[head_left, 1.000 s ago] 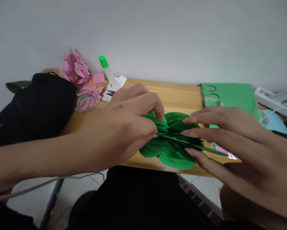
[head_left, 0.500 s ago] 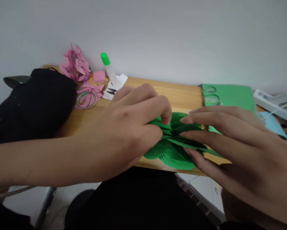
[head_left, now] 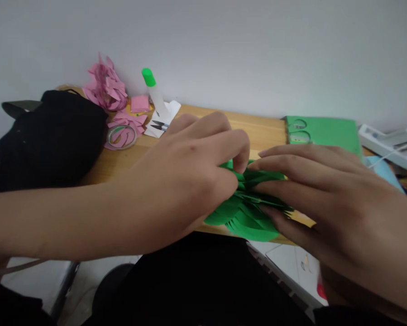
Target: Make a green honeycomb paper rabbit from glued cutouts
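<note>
A stack of green paper leaf shapes (head_left: 247,217) lies at the near edge of the wooden table (head_left: 257,129). My left hand (head_left: 193,176) comes in from the left, its thumb and fingers pinched on the upper layers of the stack. My right hand (head_left: 328,194) lies over the right side of the stack with its fingers stretched out and pressed flat on the green paper. Most of the stack is hidden under both hands.
A black bag (head_left: 47,140) sits at the left. Behind it are pink paper scraps (head_left: 106,88), a tape roll (head_left: 122,136), a green-capped glue stick (head_left: 153,90) and small scissors (head_left: 160,126). A green paper sheet (head_left: 322,131) lies at the right.
My hands have closed in toward each other over the green stack. The left fingers slid rightward to meet the right fingertips. More of the stack is covered.
</note>
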Tool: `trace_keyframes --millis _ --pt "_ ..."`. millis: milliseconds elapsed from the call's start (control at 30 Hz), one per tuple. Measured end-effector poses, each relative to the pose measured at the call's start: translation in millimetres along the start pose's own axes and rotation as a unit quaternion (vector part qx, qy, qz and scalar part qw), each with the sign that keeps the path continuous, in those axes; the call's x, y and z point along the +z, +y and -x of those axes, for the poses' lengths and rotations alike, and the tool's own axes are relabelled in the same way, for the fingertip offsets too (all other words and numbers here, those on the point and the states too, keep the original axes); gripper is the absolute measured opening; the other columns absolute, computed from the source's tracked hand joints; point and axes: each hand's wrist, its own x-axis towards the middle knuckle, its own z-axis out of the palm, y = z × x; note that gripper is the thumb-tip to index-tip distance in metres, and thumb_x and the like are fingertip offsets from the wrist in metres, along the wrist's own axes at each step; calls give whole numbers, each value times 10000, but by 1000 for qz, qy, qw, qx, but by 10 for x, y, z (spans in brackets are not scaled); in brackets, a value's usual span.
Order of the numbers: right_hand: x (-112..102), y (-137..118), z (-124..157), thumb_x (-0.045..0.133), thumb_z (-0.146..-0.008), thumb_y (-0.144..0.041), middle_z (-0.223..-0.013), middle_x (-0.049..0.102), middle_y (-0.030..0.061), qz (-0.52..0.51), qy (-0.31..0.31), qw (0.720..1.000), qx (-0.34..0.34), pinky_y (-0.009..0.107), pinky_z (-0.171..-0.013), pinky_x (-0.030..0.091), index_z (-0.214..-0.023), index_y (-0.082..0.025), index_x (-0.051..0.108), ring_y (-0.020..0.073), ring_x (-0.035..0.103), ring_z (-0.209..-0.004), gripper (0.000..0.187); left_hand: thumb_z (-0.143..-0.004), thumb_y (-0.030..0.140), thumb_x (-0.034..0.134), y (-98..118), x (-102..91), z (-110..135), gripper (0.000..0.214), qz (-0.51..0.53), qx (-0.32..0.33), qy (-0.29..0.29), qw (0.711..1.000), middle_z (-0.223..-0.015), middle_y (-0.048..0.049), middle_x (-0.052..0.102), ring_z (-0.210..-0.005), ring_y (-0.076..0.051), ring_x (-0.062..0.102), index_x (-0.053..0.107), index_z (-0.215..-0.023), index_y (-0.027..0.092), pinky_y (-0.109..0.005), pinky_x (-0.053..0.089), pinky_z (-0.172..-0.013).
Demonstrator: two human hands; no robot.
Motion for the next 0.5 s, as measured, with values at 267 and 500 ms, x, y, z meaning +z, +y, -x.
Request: trace_keyframes --millis 267,500 --pt "-92 9 50 478 -936 -292 -1147 654 78 -17 -52 998 -12 469 -923 511 -1044 -218 688 305 598 -1115 247 -929 240 413 49 -32 -12 396 9 -44 -49 998 -908 36 584 -1061 -197 572 567 -569 178 -486 394 -1035" --pt "-94 10 44 451 -954 -294 -1159 646 76 1 -48 999 -19 465 -922 503 -1051 -221 680 305 592 -1124 260 -946 252 332 79 -28 -24 448 -29 -38 -60 997 -902 31 564 -1026 -171 547 587 -585 179 -443 399 -967"
